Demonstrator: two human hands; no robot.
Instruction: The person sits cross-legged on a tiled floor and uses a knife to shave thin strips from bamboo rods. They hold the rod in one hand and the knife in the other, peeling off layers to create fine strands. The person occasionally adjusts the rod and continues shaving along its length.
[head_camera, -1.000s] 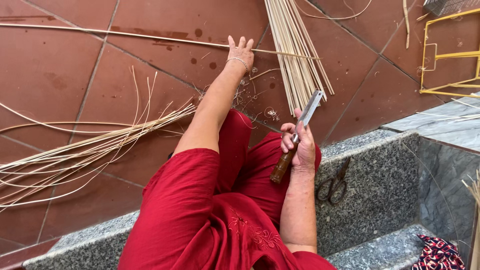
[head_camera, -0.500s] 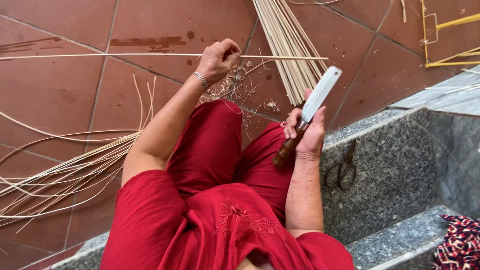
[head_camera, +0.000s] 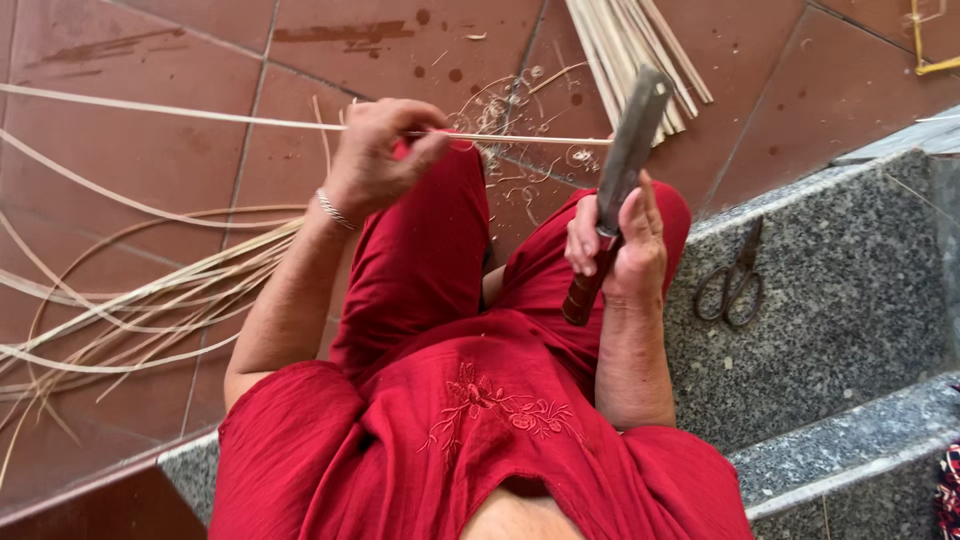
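Note:
My left hand (head_camera: 380, 155) pinches a long thin bamboo strip (head_camera: 170, 108) that runs across the floor from the left edge to above my knees. My right hand (head_camera: 620, 245) is closed on the wooden handle of a knife (head_camera: 628, 150), whose flat grey blade points up and away from me. The blade's tip sits close to the strip's right end. I am seated in red clothes on a granite step, with both hands above my knees.
A bundle of straight bamboo slats (head_camera: 630, 45) lies on the red tiles ahead. Curved loose strips (head_camera: 140, 300) spread at the left. Scissors (head_camera: 735, 280) rest on the granite step (head_camera: 850, 290) at my right. Thin shavings (head_camera: 510, 110) litter the floor.
My left hand, open and reaching out to the floor a second ago, has closed on the strip and drawn it back toward my knees. The knife stays raised in my right hand.

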